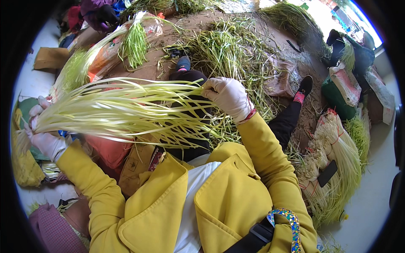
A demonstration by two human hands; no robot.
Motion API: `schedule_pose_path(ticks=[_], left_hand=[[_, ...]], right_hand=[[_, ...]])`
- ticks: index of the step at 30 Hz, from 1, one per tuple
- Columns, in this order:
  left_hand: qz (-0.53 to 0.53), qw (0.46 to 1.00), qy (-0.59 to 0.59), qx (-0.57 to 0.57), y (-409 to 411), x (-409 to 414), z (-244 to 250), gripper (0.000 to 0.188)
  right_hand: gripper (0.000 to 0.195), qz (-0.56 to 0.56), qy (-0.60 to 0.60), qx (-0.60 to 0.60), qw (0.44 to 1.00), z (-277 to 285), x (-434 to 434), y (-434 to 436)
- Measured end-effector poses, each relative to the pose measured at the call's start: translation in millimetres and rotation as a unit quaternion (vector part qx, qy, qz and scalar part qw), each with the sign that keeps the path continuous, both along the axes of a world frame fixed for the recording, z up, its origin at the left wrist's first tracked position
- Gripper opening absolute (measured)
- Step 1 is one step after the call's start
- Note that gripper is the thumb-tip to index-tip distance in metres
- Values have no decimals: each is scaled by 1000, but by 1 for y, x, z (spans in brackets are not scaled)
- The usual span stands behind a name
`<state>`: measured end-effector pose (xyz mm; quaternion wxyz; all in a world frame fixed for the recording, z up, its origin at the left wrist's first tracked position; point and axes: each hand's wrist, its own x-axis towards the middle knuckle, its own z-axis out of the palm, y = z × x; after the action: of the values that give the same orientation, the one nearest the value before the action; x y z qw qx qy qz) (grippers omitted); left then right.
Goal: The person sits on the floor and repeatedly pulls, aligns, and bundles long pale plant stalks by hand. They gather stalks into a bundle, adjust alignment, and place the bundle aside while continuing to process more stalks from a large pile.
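My left hand [47, 143], in a pale glove, grips the white stem end of a loose bunch of yellow chives [126, 109] at the left. The bunch stretches sideways above my lap, its long pale leaves fanned out towards the right. At the leaf tips is my gloved right hand [228, 96], its thumb and fingers pinched together on a few leaf ends. Many other tips hang free below that hand. Beneath the bunch, a red cushion-like thing [109, 148] and a cardboard box [136, 169] show in part.
Discarded leaves [224, 57] lie heaped on the floor ahead. More chives [134, 44] drape over an orange-and-white sack [102, 61] at upper left. To my right are tied chive bundles [338, 142] with a black flat object [327, 173] on them. Other people sit at upper left and right.
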<state>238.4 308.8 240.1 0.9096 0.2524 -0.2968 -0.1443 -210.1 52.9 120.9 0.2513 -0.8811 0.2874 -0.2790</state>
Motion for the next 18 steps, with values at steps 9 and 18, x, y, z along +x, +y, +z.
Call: schedule_pose_path(ticks=[9, 18], left_hand=[[66, 994, 51, 72, -28, -14, 10, 28], [-3, 990, 137, 27, -37, -10, 9, 30]], right_hand=[[12, 0, 22, -104, 994, 9, 6, -28], [39, 11, 42, -9, 999, 2, -5, -25]])
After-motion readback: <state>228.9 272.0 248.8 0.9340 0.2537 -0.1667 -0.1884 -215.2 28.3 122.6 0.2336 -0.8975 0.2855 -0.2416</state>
